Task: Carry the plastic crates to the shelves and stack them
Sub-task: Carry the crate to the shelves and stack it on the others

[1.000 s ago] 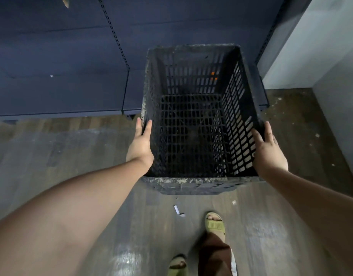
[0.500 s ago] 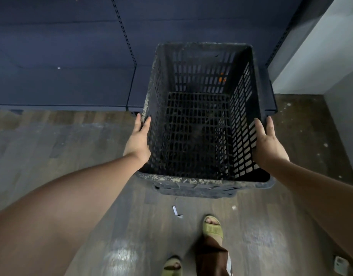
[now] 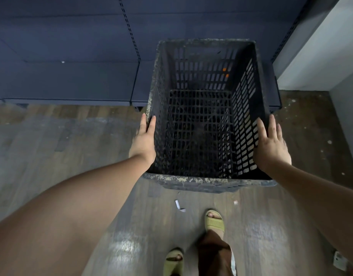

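A dark, dusty plastic crate (image 3: 191, 179) with latticed walls is held between my hands, and nothing lies inside it. My left hand (image 3: 143, 141) presses flat against its left wall with straight fingers. On the right rim and wall lies my right hand (image 3: 271, 143), its fingers straight and spread. The crate's far end reaches over the bottom board of the dark blue shelves (image 3: 72, 82), which stand along the back. Whether the crate touches that board cannot be told.
A white wall (image 3: 321, 46) closes the right side beyond the shelves. The wooden floor (image 3: 52, 146) carries paper scraps (image 3: 178, 206) and a small white object (image 3: 340, 260). My feet in green sandals (image 3: 213, 221) stand just behind the crate.
The crate has moved a little forward and rightward toward the bottom shelf. The fingers of my right hand have spread wider on the right wall.
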